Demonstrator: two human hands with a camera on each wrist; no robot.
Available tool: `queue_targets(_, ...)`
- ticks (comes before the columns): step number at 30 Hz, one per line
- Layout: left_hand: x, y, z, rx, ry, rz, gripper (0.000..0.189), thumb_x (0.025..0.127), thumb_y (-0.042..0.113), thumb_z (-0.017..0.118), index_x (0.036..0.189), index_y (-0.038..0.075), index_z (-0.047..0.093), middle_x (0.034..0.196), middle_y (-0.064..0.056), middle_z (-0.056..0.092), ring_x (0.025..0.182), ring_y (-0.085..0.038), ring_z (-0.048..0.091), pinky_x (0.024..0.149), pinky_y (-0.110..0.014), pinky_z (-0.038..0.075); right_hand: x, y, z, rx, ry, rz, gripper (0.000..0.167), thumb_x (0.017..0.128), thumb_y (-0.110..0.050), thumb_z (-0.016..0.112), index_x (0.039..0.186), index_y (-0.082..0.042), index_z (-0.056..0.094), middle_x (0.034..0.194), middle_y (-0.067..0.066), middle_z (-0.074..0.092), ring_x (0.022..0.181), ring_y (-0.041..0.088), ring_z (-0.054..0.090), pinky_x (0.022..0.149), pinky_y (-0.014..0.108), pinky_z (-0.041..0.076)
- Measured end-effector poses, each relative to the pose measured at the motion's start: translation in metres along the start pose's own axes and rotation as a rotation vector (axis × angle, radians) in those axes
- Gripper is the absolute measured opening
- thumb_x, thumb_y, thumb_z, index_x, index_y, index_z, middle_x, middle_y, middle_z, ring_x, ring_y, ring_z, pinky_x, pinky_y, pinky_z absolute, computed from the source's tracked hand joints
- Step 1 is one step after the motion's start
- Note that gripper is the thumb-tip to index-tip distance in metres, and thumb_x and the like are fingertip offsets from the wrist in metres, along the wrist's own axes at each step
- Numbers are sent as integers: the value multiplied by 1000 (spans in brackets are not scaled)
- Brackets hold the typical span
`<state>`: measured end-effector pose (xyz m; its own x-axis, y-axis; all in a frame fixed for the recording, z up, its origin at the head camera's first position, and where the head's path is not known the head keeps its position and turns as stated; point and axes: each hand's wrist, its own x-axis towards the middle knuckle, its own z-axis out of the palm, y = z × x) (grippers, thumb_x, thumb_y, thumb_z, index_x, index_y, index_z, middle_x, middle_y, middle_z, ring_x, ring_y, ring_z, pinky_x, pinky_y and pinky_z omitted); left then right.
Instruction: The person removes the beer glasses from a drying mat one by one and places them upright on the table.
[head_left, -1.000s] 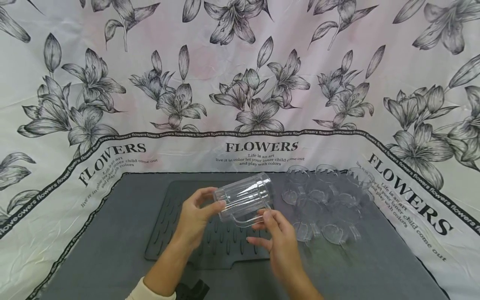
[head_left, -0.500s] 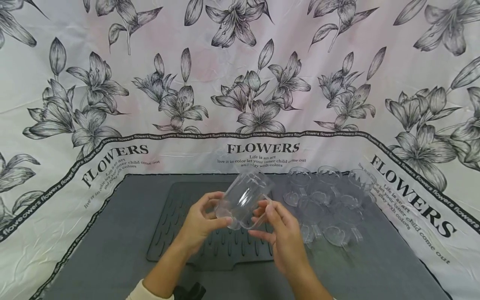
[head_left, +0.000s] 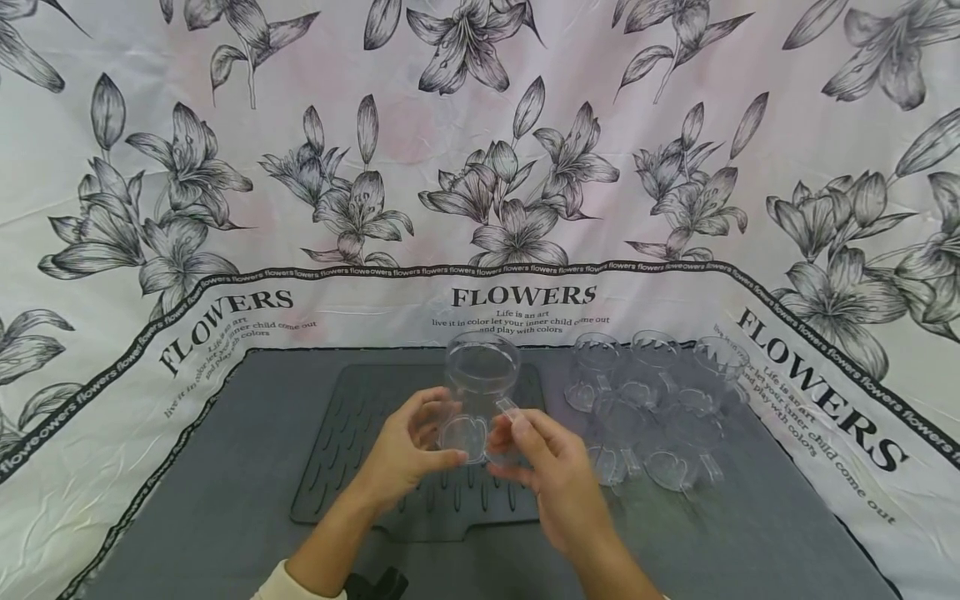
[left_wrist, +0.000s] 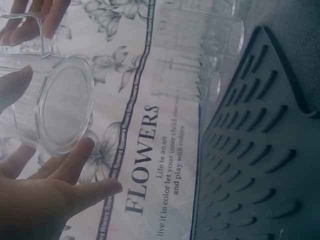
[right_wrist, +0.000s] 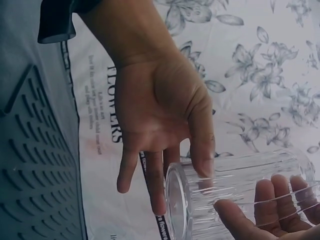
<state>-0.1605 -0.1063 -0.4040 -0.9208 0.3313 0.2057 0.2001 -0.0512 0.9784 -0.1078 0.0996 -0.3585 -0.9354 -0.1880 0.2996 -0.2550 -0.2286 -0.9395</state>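
A clear ribbed mug [head_left: 482, 377] is held in the air between both hands, nearly upright, its mouth up and base down. The left hand [head_left: 415, 446] grips it around the lower body, thumb in front and fingers behind. On the right, the right hand [head_left: 558, 479] holds the handle [head_left: 508, 408] between thumb and fingers. The left wrist view shows the thick round base [left_wrist: 66, 105] beside the left fingers. In the right wrist view the left hand [right_wrist: 165, 105] reaches in from above while the right hand's fingers [right_wrist: 282, 197] show through the handle.
Beneath the mug lies a black ridged drying mat [head_left: 352, 450] on the grey table [head_left: 217, 500]. Several more clear mugs [head_left: 660, 417] stand close together to the right. A flower-printed cloth [head_left: 525, 208] hangs behind. Something black [head_left: 378, 583] shows near the left wrist.
The mug has turned from lying sideways, mouth to the right, to nearly upright. The left hand stays around its lower end and the right hand on the handle.
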Motion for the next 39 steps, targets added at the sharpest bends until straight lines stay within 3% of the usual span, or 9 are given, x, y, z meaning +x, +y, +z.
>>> queue_targets(8,0,-6,-3,35,-28,-8,81,76,2,82,143,10,37,141,-15,45,133,-26,40,107,-28,32,-1,2,4,-61,7,37,32,101,-17,52,89,12,60,84,15,60,88,28,62,81,43,55)
queue_targets(15,-1,-10,-8,76,-44,24,77,78,8,82,143,13,40,137,-13,49,128,-28,46,105,-44,37,-1,2,4,-109,28,20,31,100,-17,55,82,7,60,80,15,61,83,29,63,79,44,55)
queue_targets(20,-5,-11,-18,103,-2,19,75,79,10,82,142,13,41,135,-12,50,123,-30,49,101,-45,41,-1,-3,1,-149,43,-5,29,99,-18,57,82,5,62,80,15,62,79,30,63,77,45,55)
queue_targets(27,-15,-12,-38,162,52,72,71,83,10,78,142,12,41,136,-12,48,124,-34,47,99,-41,44,-1,-15,-13,-205,73,-34,28,99,-17,57,80,3,62,80,16,62,77,30,64,76,45,55)
queue_targets(32,-24,-13,-50,214,104,123,69,83,10,78,142,10,42,136,-13,48,123,-33,48,96,-41,46,-2,-23,-28,-256,93,-70,28,101,-15,55,80,3,61,80,17,62,77,31,65,75,43,56)
queue_targets(39,-35,-15,-64,237,174,126,70,82,7,78,142,10,42,135,-11,49,122,-30,48,95,-37,47,-5,-34,-52,-304,136,-67,31,102,-16,53,82,7,59,81,20,60,78,32,65,76,42,56)
